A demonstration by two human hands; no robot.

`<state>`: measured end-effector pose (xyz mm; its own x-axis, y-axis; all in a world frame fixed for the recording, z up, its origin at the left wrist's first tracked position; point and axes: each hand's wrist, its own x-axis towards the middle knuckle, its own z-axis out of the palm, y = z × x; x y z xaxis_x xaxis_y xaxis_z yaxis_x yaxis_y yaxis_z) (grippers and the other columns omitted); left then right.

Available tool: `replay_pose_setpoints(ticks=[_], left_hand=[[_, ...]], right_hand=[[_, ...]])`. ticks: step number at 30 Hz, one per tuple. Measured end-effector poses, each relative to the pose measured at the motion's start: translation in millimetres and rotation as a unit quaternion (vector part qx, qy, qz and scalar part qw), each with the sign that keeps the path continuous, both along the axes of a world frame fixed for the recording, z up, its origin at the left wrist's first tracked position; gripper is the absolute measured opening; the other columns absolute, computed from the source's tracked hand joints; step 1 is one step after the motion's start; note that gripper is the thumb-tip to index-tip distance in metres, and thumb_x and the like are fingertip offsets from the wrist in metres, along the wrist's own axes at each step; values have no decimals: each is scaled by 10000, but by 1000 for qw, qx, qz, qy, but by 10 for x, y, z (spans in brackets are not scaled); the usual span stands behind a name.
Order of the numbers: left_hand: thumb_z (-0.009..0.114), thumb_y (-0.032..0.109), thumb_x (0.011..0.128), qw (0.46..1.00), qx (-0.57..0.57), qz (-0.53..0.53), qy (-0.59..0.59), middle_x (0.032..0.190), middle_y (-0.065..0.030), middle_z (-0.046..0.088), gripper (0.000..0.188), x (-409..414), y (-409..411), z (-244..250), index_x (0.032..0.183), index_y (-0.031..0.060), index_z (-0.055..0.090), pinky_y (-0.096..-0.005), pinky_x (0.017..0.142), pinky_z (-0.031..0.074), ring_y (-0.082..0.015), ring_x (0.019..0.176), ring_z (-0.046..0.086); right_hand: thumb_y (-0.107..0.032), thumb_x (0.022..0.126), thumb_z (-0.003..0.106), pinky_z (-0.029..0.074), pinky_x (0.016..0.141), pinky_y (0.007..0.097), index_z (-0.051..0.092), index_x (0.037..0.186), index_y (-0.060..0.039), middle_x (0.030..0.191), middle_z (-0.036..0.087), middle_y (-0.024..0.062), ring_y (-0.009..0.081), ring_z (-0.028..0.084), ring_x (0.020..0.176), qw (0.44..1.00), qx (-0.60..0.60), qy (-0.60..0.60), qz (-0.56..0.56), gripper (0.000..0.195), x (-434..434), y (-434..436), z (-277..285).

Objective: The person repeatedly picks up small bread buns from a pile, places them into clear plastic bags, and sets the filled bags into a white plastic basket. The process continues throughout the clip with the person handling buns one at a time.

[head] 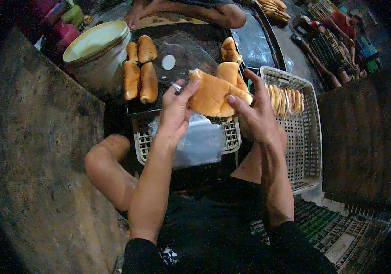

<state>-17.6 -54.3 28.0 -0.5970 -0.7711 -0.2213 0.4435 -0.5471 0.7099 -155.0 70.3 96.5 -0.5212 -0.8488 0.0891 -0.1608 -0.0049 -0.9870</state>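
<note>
A golden-brown bread roll [214,94], flattened and wide, is held up between my two hands. My left hand [178,111] grips its left end with the thumb on top; a bit of clear plastic shows by the fingers. My right hand [262,118] has its thumb pressed on the roll's right part, index finger raised apart from it. Beneath lies a dark tray [195,41] with several rolls [148,82] in pairs at its left. More rolls [230,51] lie at its right, partly hidden by the held one. A stack of clear plastic bags [199,144] lies nearest my lap.
A pale plastic crate [313,137] at right holds a row of flat bread pieces [284,99]. Another crate [143,147] sits under the bags. A large bucket [92,58] stands left, beside a wooden board [44,137]. Another person's leg [185,12] crosses the far edge.
</note>
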Motion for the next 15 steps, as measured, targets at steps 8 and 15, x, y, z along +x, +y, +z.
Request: replay_pose_setpoints(ticks=[8,15], left_hand=[[793,308,793,996,16,48,-70,1181,-147,562,787,82,467,92,1346,38,304,-395,829,499,-212,1053,576],[658,359,904,984,27,64,164,1233,-113,565,598,84,381,583,1327,15,412,-377,955,474,-240,1096,588]], right_hand=[[-191,800,748,472,938,374,367,1354,46,1220,548,238,282,575,1113,992,23,-112,-59,713,185,-29,-11],[-337,788,749,239,1101,522,370,1272,-52,1442,285,333,476,299,1347,891,-308,329,-44,677,608,-160,-249]])
